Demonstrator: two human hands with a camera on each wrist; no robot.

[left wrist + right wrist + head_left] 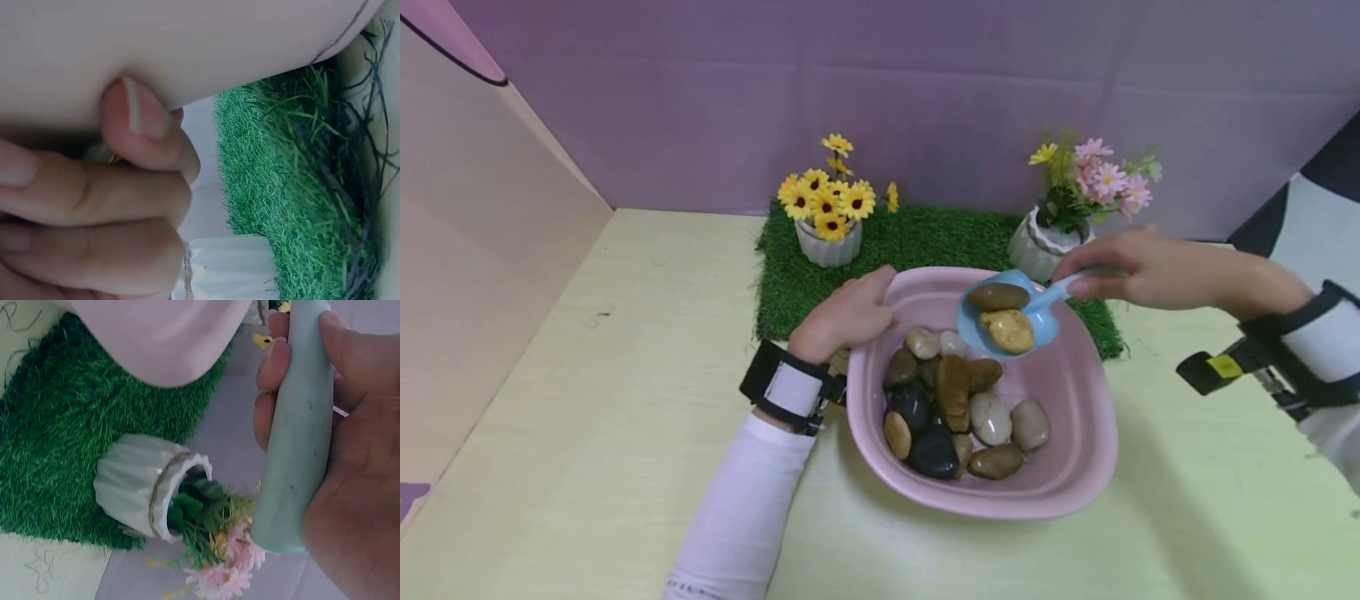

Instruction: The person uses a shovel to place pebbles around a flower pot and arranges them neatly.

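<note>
right hand wrapped round the handle of the blue scoop, fingers and thumb curled on it; in the right wrist view the handle runs straight through the fist, pale blue-green, matte, a bit scuffed. long axis of scoop runs from the grip out past the fingertips and slightly down, twd the person's left, so the bowl end sits beyond the fingers and lower than the knuckles. two stones riding in the scoop: a dark brown smooth one on the far side, a mottled yellow-tan one nearer the body, touching each other. scoop held in the air over the far right part of the pink basin, apart from the pile below.

rest of the pebbles straight below and back twd the body from the scoop end, heaped on the basin floor: black, brown, tan, whitish, glossy and rounded. white pot w/ pink flowers just behind the grip, on the green turf mat; closer to right hand than to left.

left hand on the basin's left rim, fingers curled over the edge, gripping it; left wrist view shows a nail pressed against the pink wall. sunflower pot beyond that hand, apart from it. right hand far nearer the loaded scoop; left only on the basin.
</note>
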